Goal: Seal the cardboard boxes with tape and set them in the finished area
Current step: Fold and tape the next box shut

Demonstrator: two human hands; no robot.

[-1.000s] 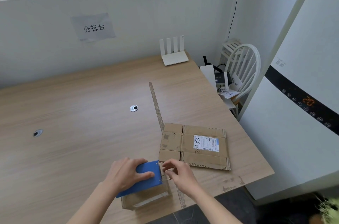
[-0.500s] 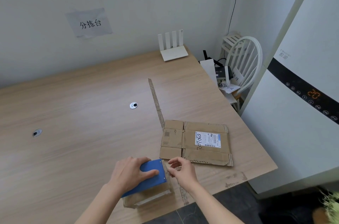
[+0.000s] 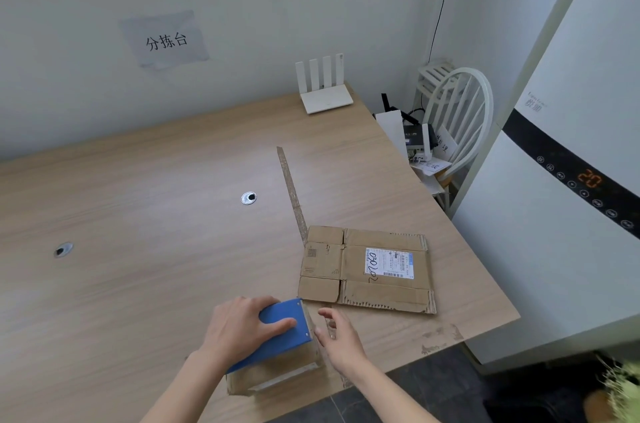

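The left hand point(image 3: 242, 329) lies near the bottom centre of the frame, its fingers curled over the top of a blue tape dispenser point(image 3: 277, 332), thumb along its near face, gripping it. The dispenser sits on a small cardboard box point(image 3: 277, 376) at the near edge of the table point(image 3: 138, 267); only the box's front and a pale strip along it show beneath the hand. Just right of the dispenser the right hand point(image 3: 341, 339) hovers with fingers spread and loosely bent, holding nothing that can be made out.

Two cardboard pieces are in view: that box, and one flattened box point(image 3: 363, 268) lying above and right of the hands, brown, creased, with one white shipping label point(image 3: 389, 263) bearing handwritten digits. One long strip point(image 3: 292, 194) runs up the table from its upper left corner. Two round grommets point(image 3: 248, 198) sit in the tabletop, centre and left. One white router point(image 3: 325, 93) with four antennas stands at the far edge, one white chair point(image 3: 457, 125) at the right.
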